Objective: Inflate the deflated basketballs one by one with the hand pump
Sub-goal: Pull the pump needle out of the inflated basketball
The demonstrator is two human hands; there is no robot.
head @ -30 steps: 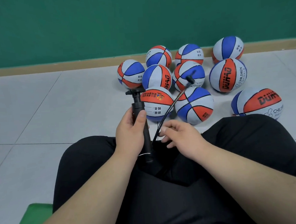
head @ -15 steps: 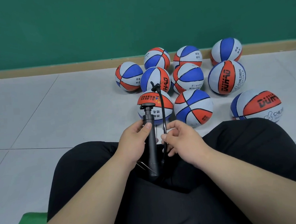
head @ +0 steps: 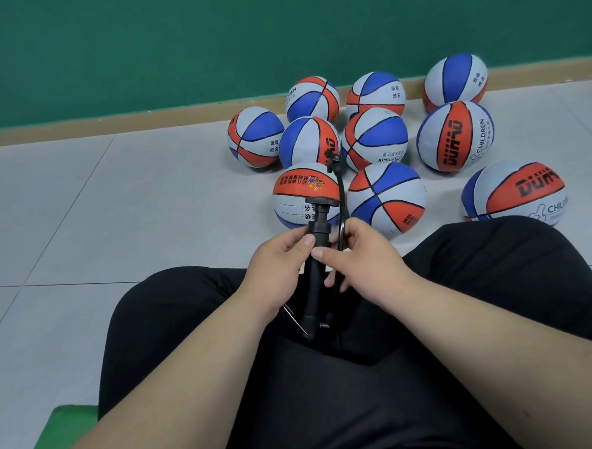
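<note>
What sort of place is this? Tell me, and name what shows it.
Likely a school sports room or gym: basketballs marked CHILDREN grouped on a tiled floor by a green wall, with a hand pump.

R hand point(head: 368, 258) has closed in beside pump point(head: 311, 292), hose point(head: 342, 196) swung upright.

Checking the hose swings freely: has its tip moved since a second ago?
Yes: the hose tip swung left, from over the centre ball to its left neighbour.

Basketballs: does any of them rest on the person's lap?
No, every basketball lies on the floor, beyond the person's legs.
</note>
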